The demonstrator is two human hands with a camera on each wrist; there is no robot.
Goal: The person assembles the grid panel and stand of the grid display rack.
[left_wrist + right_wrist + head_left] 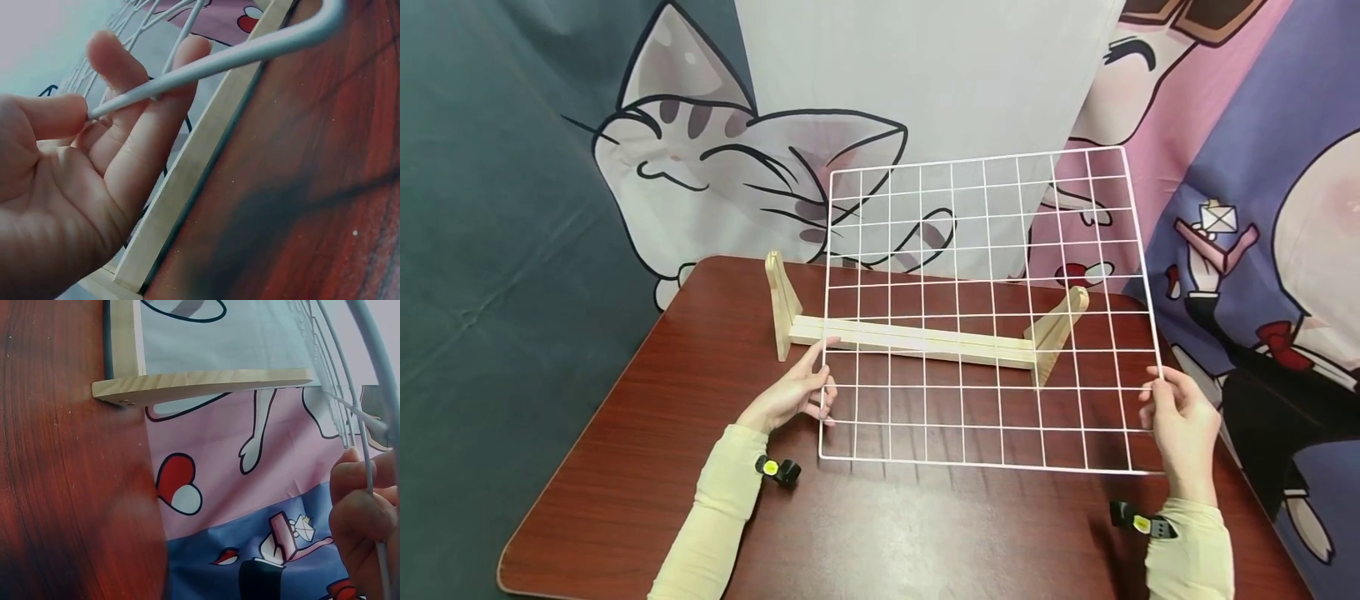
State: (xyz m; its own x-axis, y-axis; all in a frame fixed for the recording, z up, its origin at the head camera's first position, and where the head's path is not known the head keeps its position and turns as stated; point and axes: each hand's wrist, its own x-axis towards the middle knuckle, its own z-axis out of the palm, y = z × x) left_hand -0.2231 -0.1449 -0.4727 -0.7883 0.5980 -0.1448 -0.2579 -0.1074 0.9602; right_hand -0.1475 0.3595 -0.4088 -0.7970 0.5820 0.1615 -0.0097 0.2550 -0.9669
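Observation:
A white wire grid panel (942, 425) is held up above the table, tilted, between both hands. On its left edge my left hand (793, 393) grips the outer wire; the left wrist view shows the thumb and fingers of that hand (81, 169) around the rod. My right hand (1183, 421) holds the right edge low down, and in the right wrist view its curled fingers (359, 506) are at the wire. Behind the panel stands a pale wooden stand (917, 340), a long rail with an upright end piece (781, 304) at each side.
The reddish-brown table (625, 433) has a rounded corner at front left. Cloth with cartoon cats (820, 167) hangs behind it and on the right. The wooden stand sits near the table's back edge.

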